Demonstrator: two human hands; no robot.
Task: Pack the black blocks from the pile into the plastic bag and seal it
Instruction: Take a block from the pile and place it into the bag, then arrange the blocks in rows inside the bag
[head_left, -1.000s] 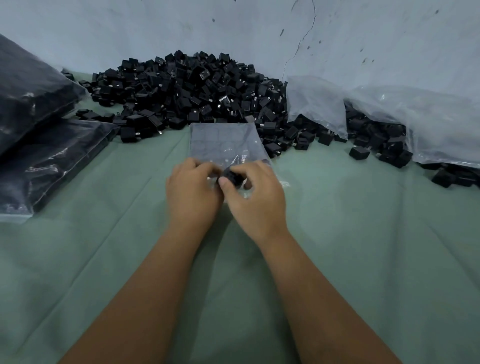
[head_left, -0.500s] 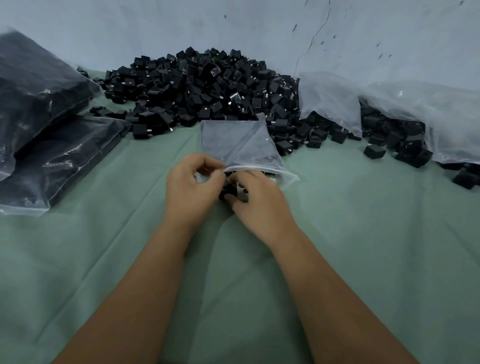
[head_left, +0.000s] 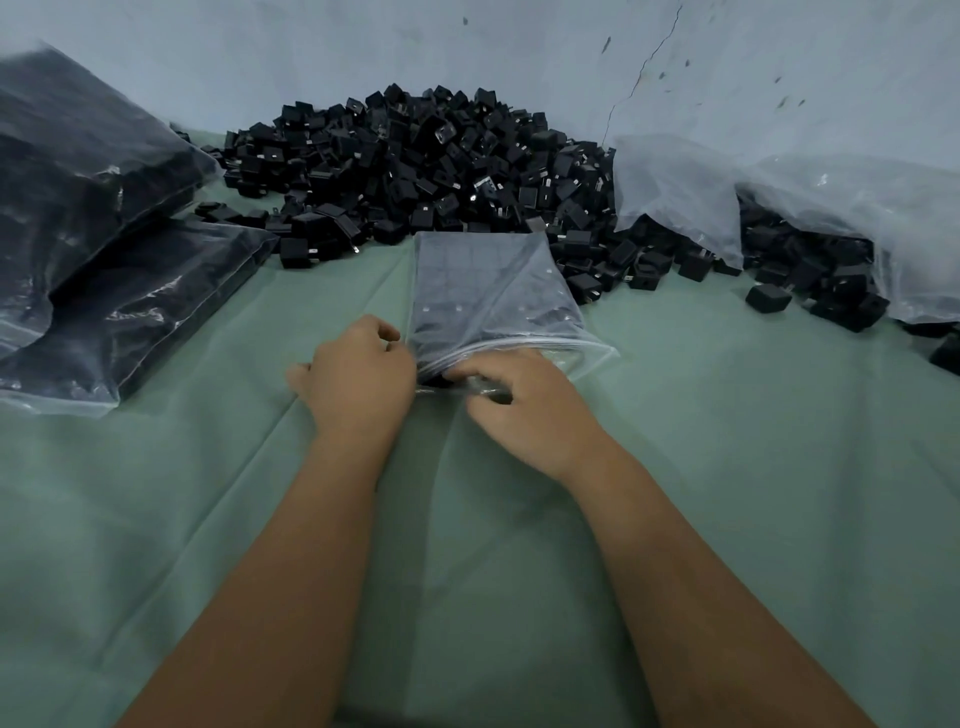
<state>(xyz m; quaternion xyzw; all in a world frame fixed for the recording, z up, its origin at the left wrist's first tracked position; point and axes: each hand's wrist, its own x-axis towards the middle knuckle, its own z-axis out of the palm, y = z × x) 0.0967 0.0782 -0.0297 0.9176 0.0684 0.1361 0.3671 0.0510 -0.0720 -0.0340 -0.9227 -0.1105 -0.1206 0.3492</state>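
A clear zip bag (head_left: 488, 291) lies flat on the green cloth, its mouth toward me, with rows of black blocks showing through it. My left hand (head_left: 358, 379) grips the left corner of the mouth with curled fingers. My right hand (head_left: 524, 405) lies at the mouth, its fingers reaching just inside the opening around a black block (head_left: 441, 382) that is mostly hidden. The big pile of black blocks (head_left: 426, 166) rises against the wall just beyond the bag.
Two filled, sealed bags of blocks (head_left: 93, 249) are stacked at the left. Large crumpled clear bags (head_left: 852, 208) with loose blocks spilling from under them lie at the right along the wall. The green cloth (head_left: 779, 467) covers the surface.
The bag's mouth has opened wider and its right corner now fans out. My right hand has pushed the block forward from in front of the mouth into it. The view shifted slightly.
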